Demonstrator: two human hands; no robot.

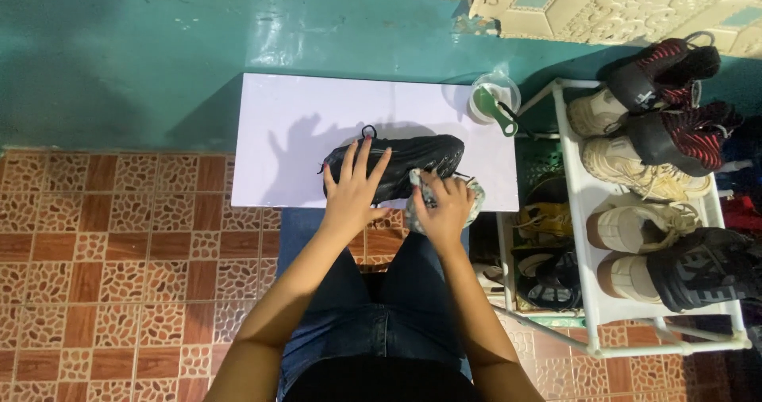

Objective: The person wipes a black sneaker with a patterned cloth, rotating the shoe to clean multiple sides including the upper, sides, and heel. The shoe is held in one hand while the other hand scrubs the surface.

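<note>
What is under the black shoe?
The black shoe lies on a white board. The left hand covers its heel end, and the right hand presses a cloth against its side.

A white table top [302, 108] stands against the teal wall. A black shoe [413, 157] lies near its front edge; a crumpled cloth [421, 192] touches the shoe, and a clear bowl [494, 99] sits behind the shoe, at the table's corner.

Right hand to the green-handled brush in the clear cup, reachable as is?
Probably yes. The right hand is clutching a cloth against the black shoe. The cup with the brush sits at the white board's far right corner; nothing between.
</note>
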